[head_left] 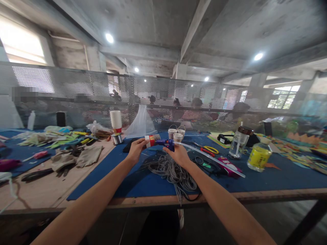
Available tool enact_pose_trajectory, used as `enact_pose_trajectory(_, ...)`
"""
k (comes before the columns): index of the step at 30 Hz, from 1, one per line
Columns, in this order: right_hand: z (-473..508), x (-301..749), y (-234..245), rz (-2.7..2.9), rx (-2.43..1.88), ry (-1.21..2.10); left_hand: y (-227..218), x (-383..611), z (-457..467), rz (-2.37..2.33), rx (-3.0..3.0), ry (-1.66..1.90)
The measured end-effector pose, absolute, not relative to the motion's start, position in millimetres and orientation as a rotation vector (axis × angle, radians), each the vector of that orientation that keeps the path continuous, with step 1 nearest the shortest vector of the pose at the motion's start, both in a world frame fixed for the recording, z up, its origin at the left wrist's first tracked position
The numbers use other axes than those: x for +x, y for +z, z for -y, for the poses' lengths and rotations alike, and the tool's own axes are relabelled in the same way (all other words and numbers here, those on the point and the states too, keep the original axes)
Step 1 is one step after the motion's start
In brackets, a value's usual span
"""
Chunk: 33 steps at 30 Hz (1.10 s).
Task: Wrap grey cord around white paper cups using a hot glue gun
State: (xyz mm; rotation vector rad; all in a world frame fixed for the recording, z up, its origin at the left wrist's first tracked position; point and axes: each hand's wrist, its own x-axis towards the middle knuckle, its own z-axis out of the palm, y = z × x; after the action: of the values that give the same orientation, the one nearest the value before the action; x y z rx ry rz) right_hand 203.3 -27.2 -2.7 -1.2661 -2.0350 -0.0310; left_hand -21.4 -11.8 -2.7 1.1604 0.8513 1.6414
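My left hand (136,149) is closed around a small white paper cup with a red and yellow print (150,140), held on its side. In my right hand (178,154) is a purple hot glue gun (167,144), its front end at the cup. I cannot tell whether the tip touches it. A long clear glue stick (217,159) trails from the back of the gun to the right. Below my hands lies a loose heap of grey cord (175,173). Just beyond them stand several small cups (177,136), some with looped handles.
Left are a stack of paper cups (115,119), a solder-like wire spool (117,139) and work gloves (89,156). Right are yellow-and-red scissors (208,150), a purple packet (230,166), a clear drinking bottle (238,144) and a yellow-labelled bottle (259,156). A perforated metal screen (163,98) stands behind.
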Motion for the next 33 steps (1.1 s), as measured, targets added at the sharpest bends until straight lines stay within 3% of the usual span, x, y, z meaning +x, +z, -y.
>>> enact_pose_trajectory(33, 28.9, 204.1, -1.8, 2.032, -1.232, 0.046, -1.9, -21.1, 12.9, -0.835, 1.125, 1.650)
